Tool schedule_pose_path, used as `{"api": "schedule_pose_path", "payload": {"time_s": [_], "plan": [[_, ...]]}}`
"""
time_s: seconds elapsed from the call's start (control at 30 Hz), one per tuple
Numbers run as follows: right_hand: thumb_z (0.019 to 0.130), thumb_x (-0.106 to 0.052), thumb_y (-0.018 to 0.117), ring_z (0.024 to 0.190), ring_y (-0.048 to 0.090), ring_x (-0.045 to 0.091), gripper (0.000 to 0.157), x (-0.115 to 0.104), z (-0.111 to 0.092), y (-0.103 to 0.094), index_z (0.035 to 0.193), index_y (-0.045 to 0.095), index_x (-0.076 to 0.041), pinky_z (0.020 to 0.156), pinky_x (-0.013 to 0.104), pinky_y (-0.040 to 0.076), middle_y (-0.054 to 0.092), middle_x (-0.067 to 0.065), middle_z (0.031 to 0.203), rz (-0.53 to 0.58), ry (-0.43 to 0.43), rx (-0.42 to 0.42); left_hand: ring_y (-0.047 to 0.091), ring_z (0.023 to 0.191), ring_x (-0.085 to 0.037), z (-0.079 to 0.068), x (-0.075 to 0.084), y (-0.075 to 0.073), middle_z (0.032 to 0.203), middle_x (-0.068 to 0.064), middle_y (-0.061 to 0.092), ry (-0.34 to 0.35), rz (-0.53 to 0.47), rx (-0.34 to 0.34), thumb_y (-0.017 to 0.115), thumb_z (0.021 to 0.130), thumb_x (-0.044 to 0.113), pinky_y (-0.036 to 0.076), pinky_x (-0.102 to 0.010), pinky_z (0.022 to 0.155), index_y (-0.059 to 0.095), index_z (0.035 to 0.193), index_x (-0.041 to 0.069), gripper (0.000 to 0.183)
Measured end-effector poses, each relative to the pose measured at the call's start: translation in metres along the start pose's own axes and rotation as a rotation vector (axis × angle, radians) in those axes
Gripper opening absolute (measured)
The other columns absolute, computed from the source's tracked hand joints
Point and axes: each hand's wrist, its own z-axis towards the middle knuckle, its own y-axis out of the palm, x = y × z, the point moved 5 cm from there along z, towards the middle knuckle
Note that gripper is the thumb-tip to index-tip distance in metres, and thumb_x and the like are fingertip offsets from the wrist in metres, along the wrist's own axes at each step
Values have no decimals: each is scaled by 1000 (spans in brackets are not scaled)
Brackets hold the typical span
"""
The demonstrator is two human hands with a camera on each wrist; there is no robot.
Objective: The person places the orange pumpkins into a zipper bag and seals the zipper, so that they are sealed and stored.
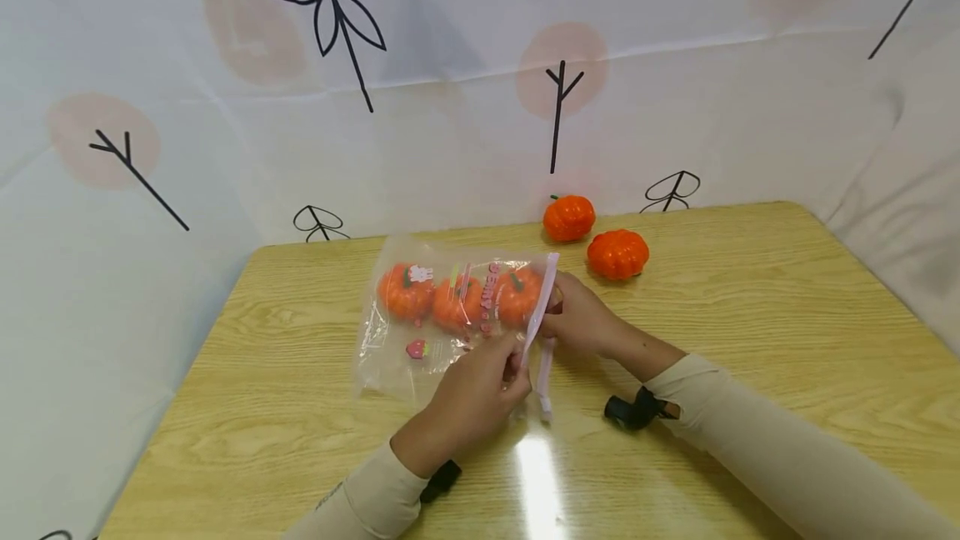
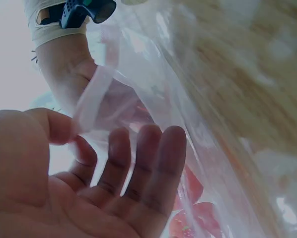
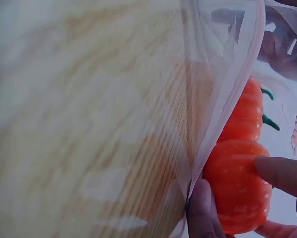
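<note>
Left grip pinches gaping bag edge; right grip holds pumpkin

Clear printed bag, mouth parted; three orange pumpkins inside, two loose pumpkins farther right.

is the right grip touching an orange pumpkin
Touching: the right wrist view shows the right grip holding an orange pumpkin, one fingertip on its surface.

Both hands on a clear, pink-edged bag with three orange pumpkins inside.
</note>
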Motion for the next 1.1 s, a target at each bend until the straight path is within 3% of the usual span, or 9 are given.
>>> {"api": "schedule_pose_path", "payload": {"time_s": [0.27, 0.47, 0.67, 0.9, 1.1], "plan": [[88, 0, 68, 82, 64, 22, 74, 2, 4, -2, 152, 32, -6, 66, 31, 57, 60, 19, 128, 17, 48, 19, 44, 65, -5, 0, -3, 2, 76, 9, 47, -61, 56, 2, 60, 90, 20, 36, -21, 53, 48, 86, 20, 13], [85, 6, 65, 68, 60, 19, 80, 3, 6, -1, 154, 26, -3, 58, 28, 53, 65, 22, 113, 43, 69, 21, 43, 55, -6, -1, -7, 4, 64, 11, 44, -112, 121, -22, 62, 86, 22, 35, -25, 47, 49, 81, 22, 15], [86, 1, 70, 83, 64, 21, 81, 2, 5, -3, 155, 27, -9, 65, 29, 56, 58, 23, 130, 16, 102, 39, 44, 54, -6, -3, -8, 6, 60, 12, 46, -139, 147, -52, 62, 84, 24, 35, -27, 48, 51, 74, 24, 15], [87, -2, 69, 97, 66, 24, 80, 7, 3, -4, 151, 21, -7, 73, 29, 59, 32, 18, 159, 70, 175, 58, 45, 55, -5, -2, -10, 5, 59, 13, 47, -167, 131, -53, 61, 83, 26, 35, -27, 50, 50, 67, 25, 19], [95, -9, 65, 106, 65, 30, 67, 12, 3, -2, 147, 24, -6, 79, 33, 60, 29, 21, 158, 171, 164, 28, 41, 51, -4, -1, -8, 0, 58, 12, 44, -138, 79, 10, 61, 84, 23, 33, -25, 47, 50, 70, 24, 18]]}}
